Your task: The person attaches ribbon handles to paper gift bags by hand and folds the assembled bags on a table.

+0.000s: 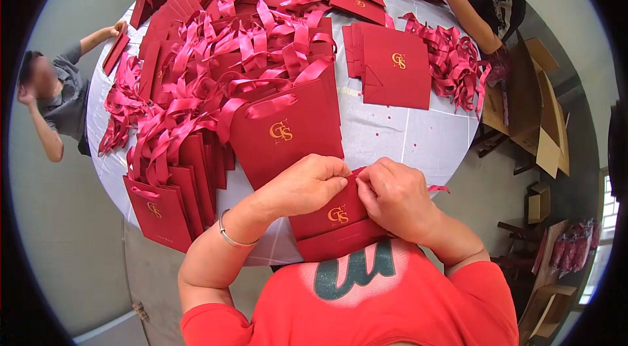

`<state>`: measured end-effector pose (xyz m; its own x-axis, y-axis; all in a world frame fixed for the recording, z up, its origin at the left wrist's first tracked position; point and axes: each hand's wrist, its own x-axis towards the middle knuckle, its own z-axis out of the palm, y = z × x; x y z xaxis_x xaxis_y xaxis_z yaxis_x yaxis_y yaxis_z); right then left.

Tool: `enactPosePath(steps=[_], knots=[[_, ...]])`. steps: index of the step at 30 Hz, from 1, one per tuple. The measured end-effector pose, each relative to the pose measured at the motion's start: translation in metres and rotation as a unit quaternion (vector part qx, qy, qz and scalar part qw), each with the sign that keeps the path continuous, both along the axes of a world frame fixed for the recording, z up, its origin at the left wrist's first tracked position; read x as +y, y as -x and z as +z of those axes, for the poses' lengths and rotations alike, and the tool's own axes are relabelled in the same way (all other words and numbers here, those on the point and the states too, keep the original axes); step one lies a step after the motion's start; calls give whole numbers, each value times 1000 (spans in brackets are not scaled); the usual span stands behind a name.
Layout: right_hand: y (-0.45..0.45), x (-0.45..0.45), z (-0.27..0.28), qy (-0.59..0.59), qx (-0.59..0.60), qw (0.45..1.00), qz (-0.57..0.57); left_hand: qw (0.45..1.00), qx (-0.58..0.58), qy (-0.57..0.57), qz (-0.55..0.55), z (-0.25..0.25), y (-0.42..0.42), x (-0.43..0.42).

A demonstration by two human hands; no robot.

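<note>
A red paper bag with a gold logo (327,223) lies at the table's near edge, against the red shirt. My left hand (306,182) is at the bag's far edge, its thumb and fingers pressed together; what lies between them is too small to tell. Beside it my right hand (396,194) pinches at the same edge, the fingertips partly hidden. A bit of pink ribbon (438,189) sticks out to the right of my right hand. Just beyond my left hand stands a stack of finished-looking red bags (288,140) with pink ribbon handles.
Rows of ribboned bags (196,182) fill the table's left side. Flat bags (396,71) and a ribbon pile (448,61) lie on the white cloth (392,140). One person is at the left, another at the upper right. Cardboard boxes (533,107) stand right.
</note>
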<state>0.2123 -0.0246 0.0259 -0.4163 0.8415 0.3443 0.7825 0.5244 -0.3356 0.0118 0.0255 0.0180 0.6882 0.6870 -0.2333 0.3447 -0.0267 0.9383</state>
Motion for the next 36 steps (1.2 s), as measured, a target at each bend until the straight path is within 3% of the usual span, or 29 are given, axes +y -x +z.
enactPosePath(steps=[1,3,8,10,12,22,30,36], knots=[[-1,2,4,-2,0,1000,0,1000,2,-16,4,-1,0,0],[-6,6,13,130,130,981,55,1000,-24,-9,10,-6,0,-1],[-8,1,8,92,134,984,69,998,-34,46,5,-8,1,3],[-10,-1,7,90,142,983,73,992,-42,121,-3,-7,1,5],[-10,-4,5,91,198,974,65,990,-47,129,-9,-4,2,5],[-14,-7,1,82,227,968,70,977,-80,195,-24,-6,3,5],[-8,-12,6,10,145,987,69,990,-51,128,-14,-1,0,1],[-11,-13,9,30,173,983,46,989,-43,138,-18,0,1,3]])
